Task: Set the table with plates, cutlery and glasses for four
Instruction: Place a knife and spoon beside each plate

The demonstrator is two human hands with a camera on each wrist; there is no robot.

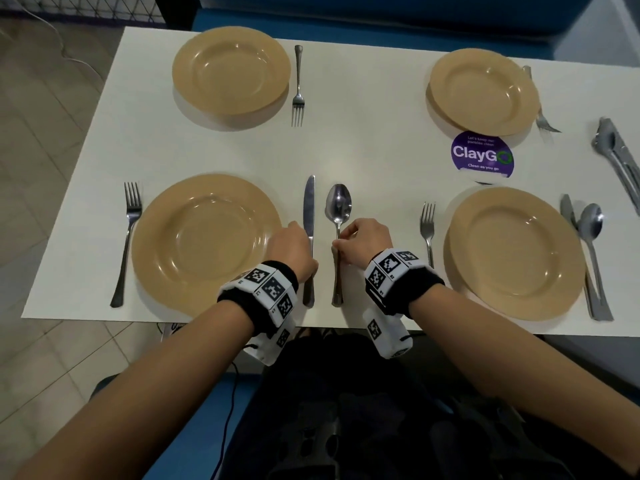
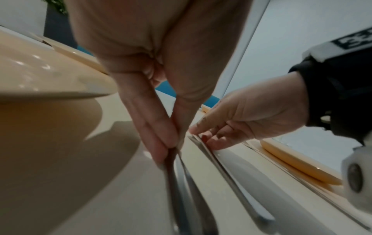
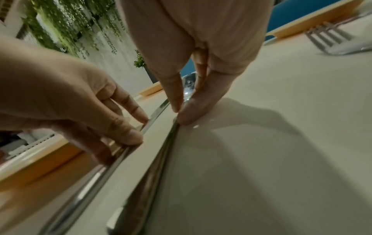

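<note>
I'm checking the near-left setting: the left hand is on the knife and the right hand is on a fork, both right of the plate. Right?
Not quite. The right hand pinches a spoon, not a fork; the head view shows its bowl. The left hand is on the knife, both right of the plate.

The white table (image 1: 363,140) sat on a pale tiled floor (image 1: 45,150), with a white cable (image 1: 65,50) trailing across the tiles off its far left corner. Blue seating (image 1: 398,15) ran along the table's far side. Beyond that, a white wall (image 3: 112,63) had green trailing plants (image 3: 66,27) hanging down it.
</note>
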